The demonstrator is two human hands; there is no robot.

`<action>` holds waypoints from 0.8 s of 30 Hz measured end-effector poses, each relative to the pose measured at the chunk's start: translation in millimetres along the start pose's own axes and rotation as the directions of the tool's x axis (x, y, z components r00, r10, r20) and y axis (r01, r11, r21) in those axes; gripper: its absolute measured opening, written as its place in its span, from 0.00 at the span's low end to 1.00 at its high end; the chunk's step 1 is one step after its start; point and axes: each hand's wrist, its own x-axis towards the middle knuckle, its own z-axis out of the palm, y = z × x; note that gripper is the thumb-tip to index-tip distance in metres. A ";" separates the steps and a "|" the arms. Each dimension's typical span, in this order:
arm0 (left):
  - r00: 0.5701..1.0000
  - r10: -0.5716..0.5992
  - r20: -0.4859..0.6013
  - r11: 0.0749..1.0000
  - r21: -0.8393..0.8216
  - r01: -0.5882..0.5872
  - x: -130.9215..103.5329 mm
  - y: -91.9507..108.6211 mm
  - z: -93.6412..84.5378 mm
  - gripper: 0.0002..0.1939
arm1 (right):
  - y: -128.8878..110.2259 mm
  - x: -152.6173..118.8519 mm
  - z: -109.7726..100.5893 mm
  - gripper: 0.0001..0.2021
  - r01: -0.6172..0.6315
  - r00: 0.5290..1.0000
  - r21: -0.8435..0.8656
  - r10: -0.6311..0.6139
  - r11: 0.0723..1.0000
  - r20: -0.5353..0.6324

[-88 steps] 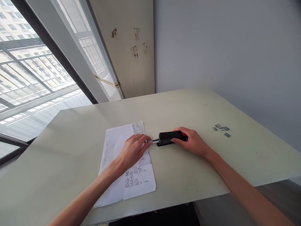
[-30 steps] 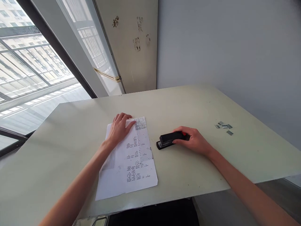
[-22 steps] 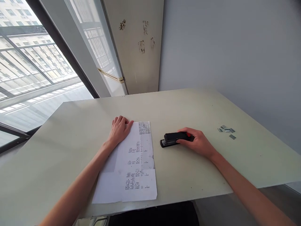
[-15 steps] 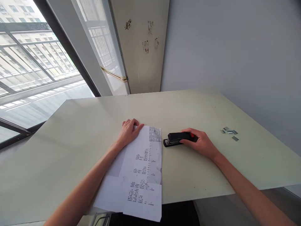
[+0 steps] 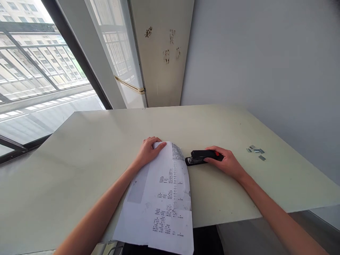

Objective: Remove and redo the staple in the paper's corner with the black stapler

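Printed paper has slid over toward the stapler since a second ago, and its near end now pokes out past the table edge. Biggest thing around is the plain grey wall on the right, then the pale table filling most of the view, with a window off to the left and a beige panel with brownish marks standing behind the table. Paper lies lengthwise, a bit bowed, right side close to the stapler's front end; can't tell if they're actually touching. Left hand has it pinched at the far edge, thumb on top, other fingers tucked mostly out of sight. Right hand is wrapped around the back of the black stapler, which sits on the table, red bit showing by the fingers. Smallest stuff is a scatter of little metallic strips on the table, well apart from the stapler, over to the right.
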 end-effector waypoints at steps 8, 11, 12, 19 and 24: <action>1.000 0.004 0.019 1.000 0.001 -0.004 0.2 4.9 10.1 0.17 | 2.2 1.2 0.1 0.23 0.003 1.000 -0.012 -0.003 1.000 -0.015; 1.000 -0.008 0.030 1.000 0.016 0.008 -0.2 10.7 11.7 0.17 | 2.9 2.0 0.5 0.22 -0.001 1.000 -0.002 0.001 1.000 -0.012; 0.999 -0.016 0.035 1.000 0.023 0.015 0.2 12.8 11.0 0.18 | 3.3 2.5 0.6 0.22 0.002 1.000 -0.003 -0.002 1.000 -0.013; 0.986 -0.056 0.157 0.995 0.087 0.043 15.0 25.3 2.4 0.20 | 4.5 4.6 1.1 0.22 0.035 0.999 -0.008 -0.035 0.999 -0.007; 0.966 -0.007 0.258 0.997 0.070 -0.012 22.0 27.7 4.7 0.14 | 1.8 4.4 0.8 0.22 0.043 0.999 0.003 -0.043 0.999 -0.008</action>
